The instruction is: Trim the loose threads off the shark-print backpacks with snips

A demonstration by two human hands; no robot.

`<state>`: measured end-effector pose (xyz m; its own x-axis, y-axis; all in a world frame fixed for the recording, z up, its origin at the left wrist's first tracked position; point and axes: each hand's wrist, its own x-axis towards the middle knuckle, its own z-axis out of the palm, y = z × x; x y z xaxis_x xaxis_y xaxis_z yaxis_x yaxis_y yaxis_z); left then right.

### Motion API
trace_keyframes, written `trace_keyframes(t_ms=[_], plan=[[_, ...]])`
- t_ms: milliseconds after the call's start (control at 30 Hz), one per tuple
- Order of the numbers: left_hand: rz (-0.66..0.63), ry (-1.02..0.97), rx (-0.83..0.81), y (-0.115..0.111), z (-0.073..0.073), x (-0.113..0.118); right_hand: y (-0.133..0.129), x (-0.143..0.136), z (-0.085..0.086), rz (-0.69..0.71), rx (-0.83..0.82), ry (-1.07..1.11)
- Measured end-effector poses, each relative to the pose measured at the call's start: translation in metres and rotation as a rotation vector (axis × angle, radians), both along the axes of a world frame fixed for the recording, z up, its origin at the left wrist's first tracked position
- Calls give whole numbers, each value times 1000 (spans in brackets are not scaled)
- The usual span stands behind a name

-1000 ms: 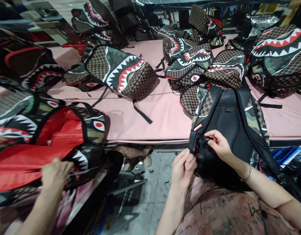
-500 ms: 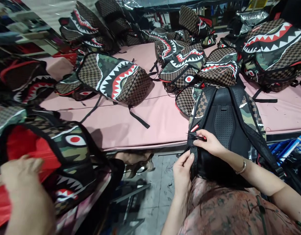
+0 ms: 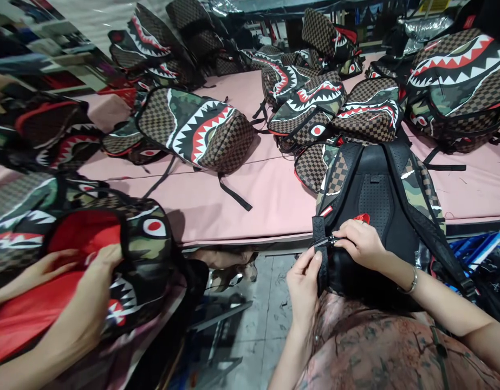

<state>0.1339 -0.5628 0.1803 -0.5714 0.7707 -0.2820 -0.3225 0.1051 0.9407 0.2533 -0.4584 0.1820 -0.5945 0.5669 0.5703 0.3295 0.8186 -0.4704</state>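
A backpack (image 3: pixel 374 200) with a black padded back panel leans upright against the table edge in front of me, its straps facing me. At its left side, my left hand (image 3: pixel 304 279) pinches a black strap (image 3: pixel 322 265) between thumb and fingers. My right hand (image 3: pixel 361 244) is closed around thread snips (image 3: pixel 323 241); a red part shows above the knuckles. Their thin blades point left and lie across the strap, just above my left fingertips. Whether the blades touch the strap, I cannot tell.
Several shark-mouth backpacks (image 3: pixel 201 130) lie on the pink-covered table (image 3: pixel 209 211). At left, a co-worker's hands (image 3: pixel 87 292) reach into an open, red-lined backpack (image 3: pixel 152 254). A blue crate (image 3: pixel 481 249) stands low at right; grey floor (image 3: pixel 253 325) shows below the table.
My right hand and the snips have moved down and slightly right along the strap. My left hand keeps its pinch. The co-worker's hand has moved right, and a second hand now shows in the red-lined bag.
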Motion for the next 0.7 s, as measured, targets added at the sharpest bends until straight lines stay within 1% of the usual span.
trace_keyframes(t_ms=[67,100,167,200,233,300,333,367,400,467,500,533,567,600,633,700], plan=[[-24,83,2,-4,-6,-8,-1,-1,2,24,-49,34],[-32,121,-5,-6,-10,-16,-1,-1,3,36,-110,73],[-10,232,-53,-13,-17,-41,-1,2,3,33,-300,175],[23,332,-103,-18,-20,-56,0,3,3,21,-411,223],[82,472,-171,-23,-23,-72,1,4,2,9,-517,262],[249,849,-333,-31,-29,-98,5,6,-1,1,-687,307],[283,992,-394,-33,-32,-106,8,5,-3,6,-747,312],[255,1068,-436,-33,-36,-109,10,4,-6,11,-790,303],[162,1074,-462,-32,-40,-107,12,2,-8,9,-820,276],[-142,980,-490,-22,-51,-94,14,-3,-12,-20,-832,169],[-277,947,-514,-15,-57,-86,14,-6,-14,-38,-807,95],[-360,957,-550,-8,-63,-78,14,-8,-14,-50,-767,16],[-405,989,-591,0,-68,-72,14,-9,-14,-60,-718,-60],[-418,1022,-623,7,-73,-68,13,-11,-13,-69,-673,-128],[-418,1035,-634,14,-77,-67,13,-12,-13,-73,-644,-184],[-427,997,-605,24,-83,-73,13,-16,-14,-55,-643,-249]])
